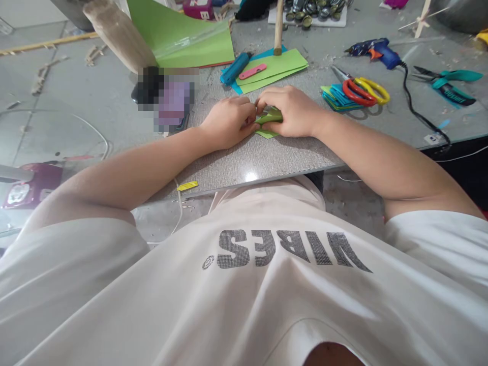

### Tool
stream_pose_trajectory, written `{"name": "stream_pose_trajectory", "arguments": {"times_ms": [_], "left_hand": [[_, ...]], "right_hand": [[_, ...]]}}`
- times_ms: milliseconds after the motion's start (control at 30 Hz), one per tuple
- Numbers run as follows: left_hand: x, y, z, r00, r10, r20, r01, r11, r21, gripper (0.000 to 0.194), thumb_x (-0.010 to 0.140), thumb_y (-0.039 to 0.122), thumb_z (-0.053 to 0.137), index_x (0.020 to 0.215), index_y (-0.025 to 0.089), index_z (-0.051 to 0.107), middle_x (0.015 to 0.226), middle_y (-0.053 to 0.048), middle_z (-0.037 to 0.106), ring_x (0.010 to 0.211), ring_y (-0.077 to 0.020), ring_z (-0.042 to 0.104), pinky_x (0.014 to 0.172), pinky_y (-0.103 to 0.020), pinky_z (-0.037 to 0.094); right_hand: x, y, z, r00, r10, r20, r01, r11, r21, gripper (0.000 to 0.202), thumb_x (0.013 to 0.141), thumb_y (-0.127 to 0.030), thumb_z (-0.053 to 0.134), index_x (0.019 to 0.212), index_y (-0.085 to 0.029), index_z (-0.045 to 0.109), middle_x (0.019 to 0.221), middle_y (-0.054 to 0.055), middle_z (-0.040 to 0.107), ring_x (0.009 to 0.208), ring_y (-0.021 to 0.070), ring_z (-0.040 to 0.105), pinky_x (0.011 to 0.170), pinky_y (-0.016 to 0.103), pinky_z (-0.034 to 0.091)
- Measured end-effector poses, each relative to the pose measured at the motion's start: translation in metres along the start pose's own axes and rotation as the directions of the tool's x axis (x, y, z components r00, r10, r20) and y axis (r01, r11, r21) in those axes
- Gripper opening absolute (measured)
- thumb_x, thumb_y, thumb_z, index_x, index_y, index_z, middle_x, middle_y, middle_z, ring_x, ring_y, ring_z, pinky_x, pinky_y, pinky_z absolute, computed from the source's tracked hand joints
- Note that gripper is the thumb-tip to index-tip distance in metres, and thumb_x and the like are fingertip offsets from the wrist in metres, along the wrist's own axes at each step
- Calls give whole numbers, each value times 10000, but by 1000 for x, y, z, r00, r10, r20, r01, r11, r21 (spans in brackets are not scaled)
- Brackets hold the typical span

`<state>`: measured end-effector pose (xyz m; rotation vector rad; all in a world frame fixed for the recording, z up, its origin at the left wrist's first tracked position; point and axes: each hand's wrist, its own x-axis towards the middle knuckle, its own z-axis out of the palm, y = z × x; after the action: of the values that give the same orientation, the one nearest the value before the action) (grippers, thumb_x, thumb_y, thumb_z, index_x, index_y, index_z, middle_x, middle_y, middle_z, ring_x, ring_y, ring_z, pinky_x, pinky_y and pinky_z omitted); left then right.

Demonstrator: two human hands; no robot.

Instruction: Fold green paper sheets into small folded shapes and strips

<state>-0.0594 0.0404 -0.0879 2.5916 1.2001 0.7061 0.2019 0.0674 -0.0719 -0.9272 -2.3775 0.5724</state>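
A small folded piece of green paper (273, 118) lies near the table's front edge, partly covered by my fingers. My right hand (295, 111) grips it from the right, thumb low and fingers bent over its top. From the left, my left hand (231, 121) has its fingers curled and pinches the paper's left end, thumb and fingertips close to those of the right. Just beyond the hands are green paper sheets (287, 69) with a pink folding cutter (252, 71) on them. Beside these sits a blue-teal tube-like object (236, 68).
Right of my hands, scissors (360, 91) rest on blue and green paper pieces (337, 98). Further right lie a glue gun (381, 52) with a black cord and teal-handled pliers (452, 84). Bottle caps (307, 20) and a large green sheet (190, 38) are at the back.
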Motion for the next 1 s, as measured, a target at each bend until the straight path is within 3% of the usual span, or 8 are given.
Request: {"name": "stream_pose_trajectory", "arguments": {"times_ms": [133, 300, 367, 500, 600, 800, 900, 1000], "left_hand": [[0, 0, 4, 1000, -8, -19, 8, 1000, -1, 131, 987, 383, 804, 931, 340, 694, 1002, -98, 819, 1169, -420, 817, 1042, -580, 631], [-1, -1, 6, 999, -32, -40, 30, 998, -48, 135, 954, 361, 833, 938, 347, 700, 1082, -104, 823, 1188, -421, 809, 1032, -586, 630], [0, -2, 6, 998, -47, -32, 45, 997, -69, 165, 946, 348, 843, 923, 350, 680, 1057, -90, 818, 1136, -393, 799, 998, -565, 632], [6, -4, 5, 999, -46, -5, 45, 993, -111, 216, 957, 330, 854, 894, 360, 650, 906, -50, 785, 1045, -350, 770, 959, -531, 636], [9, -2, 5, 1000, -29, 3, 29, 994, -105, 163, 978, 329, 838, 944, 371, 684, 912, -40, 795, 1030, -343, 759, 955, -533, 636], [9, 9, -1, 998, -33, 52, 32, 999, 17, 53, 1035, 341, 803, 1039, 368, 758, 1028, -40, 839, 1133, -326, 757, 1013, -518, 621], [8, 9, -5, 999, 15, 43, -13, 999, -46, 68, 1001, 371, 795, 937, 369, 771, 1088, -81, 859, 1164, -385, 814, 1058, -588, 620], [5, 5, -9, 994, 88, 71, -78, 987, -137, 90, 1012, 407, 770, 948, 363, 816, 1122, -110, 873, 1196, -401, 843, 1085, -597, 644]], "right_hand": [[2, -4, -6, 999, -43, -21, 43, 999, -1, 484, 694, -457, 1130, 977, -402, 741, 1338, 37, 900, 1482, 500, 734, 1185, 683, 625], [-5, -19, -14, 996, 12, -84, -18, 997, -70, 557, 671, -457, 1161, 1025, -399, 735, 1340, 84, 838, 1548, 544, 641, 1126, 715, 634], [-8, -22, -17, 998, 20, -68, -27, 995, -100, 548, 692, -469, 1156, 1013, -389, 719, 1268, 95, 835, 1515, 543, 661, 1081, 695, 641], [-12, -19, -18, 999, 41, 12, -40, 993, -108, 453, 809, -574, 1078, 919, -384, 682, 1015, 68, 838, 1228, 481, 783, 966, 638, 639], [-13, -13, -16, 997, 76, 5, -76, 994, -84, 429, 841, -663, 1037, 940, -409, 705, 912, 39, 829, 1095, 451, 802, 898, 614, 638], [-9, -8, -17, 999, 28, 46, -22, 991, -131, 447, 857, -657, 1010, 823, -401, 645, 896, 56, 813, 1098, 440, 802, 963, 640, 663], [-8, -9, -18, 997, 5, 82, 4, 994, -109, 452, 846, -574, 1012, 785, -383, 607, 893, 61, 802, 1112, 429, 795, 1036, 647, 670], [-7, -11, -19, 993, 22, 113, -15, 998, -66, 455, 802, -526, 1046, 777, -384, 615, 888, 55, 805, 1140, 422, 786, 1006, 620, 689]]}}
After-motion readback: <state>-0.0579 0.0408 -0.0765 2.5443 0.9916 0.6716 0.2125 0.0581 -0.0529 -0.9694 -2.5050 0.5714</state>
